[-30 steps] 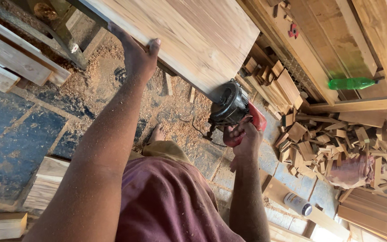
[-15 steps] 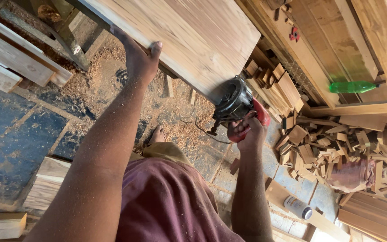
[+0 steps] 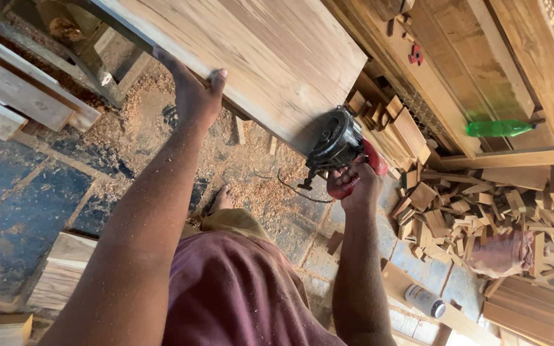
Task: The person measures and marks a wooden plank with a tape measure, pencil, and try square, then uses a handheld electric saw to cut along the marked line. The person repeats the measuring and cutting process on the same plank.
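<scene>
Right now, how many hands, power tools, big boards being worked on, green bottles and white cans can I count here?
Hands: 2, the left hand on the big board's edge, the right hand gripping the tool
Power tool: 1
Big board: 1
Green bottle: 1
White can: 1
Total: 6

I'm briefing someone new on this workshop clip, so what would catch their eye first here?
First, the black-and-red handheld power tool in the right hand, pressed to the edge of the broad pale wooden panel at centre. The left hand grips that panel's near edge at upper left. At right, a heap of small wood offcuts covers the sawdust-strewn floor, with a green plastic bottle above it.
</scene>
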